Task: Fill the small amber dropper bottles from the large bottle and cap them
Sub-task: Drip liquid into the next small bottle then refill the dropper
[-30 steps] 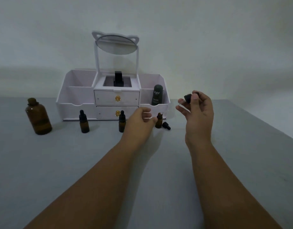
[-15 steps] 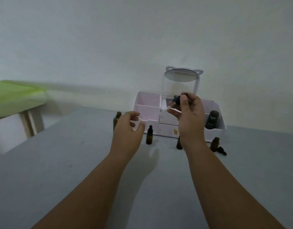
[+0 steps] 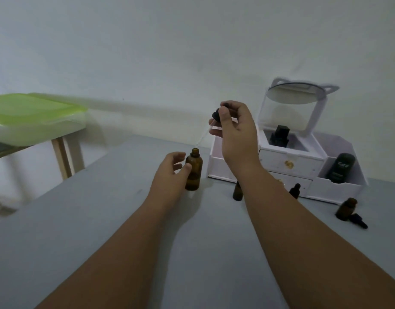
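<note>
Looking down on a grey worktop (image 3: 102, 241), left edge slanting up to the far left corner, with broad open surface between that edge and the two forearms. Beyond the left edge, well apart, spotting a green-lidded tub (image 3: 36, 117) on a side table. Along the far edge, toward the right, finding a white organiser (image 3: 290, 161) topped by a mirror, with a dark tube (image 3: 340, 168) in its right bay.

Now the left hand (image 3: 169, 175), low near the far edge. Thumb tip against the side of the large amber bottle (image 3: 193, 172), fingers loosely curled beside its shoulder; cannot tell whether actually gripping. Bottle upright, uncapped, just left of the organiser.

Up above, the right hand (image 3: 234, 134), wrist bent. Pinching a black dropper cap (image 3: 216, 114) between thumb and fingertips, its glass pipette slanting down-left, tip just above the bottle's mouth.

In front of the organiser, picking out a half-hidden small bottle (image 3: 237, 192) behind the right forearm and a capped small bottle (image 3: 295, 191). Nearer the right edge, an open small bottle (image 3: 345, 209), just beside a loose dropper cap (image 3: 359, 220) lying flat.
</note>
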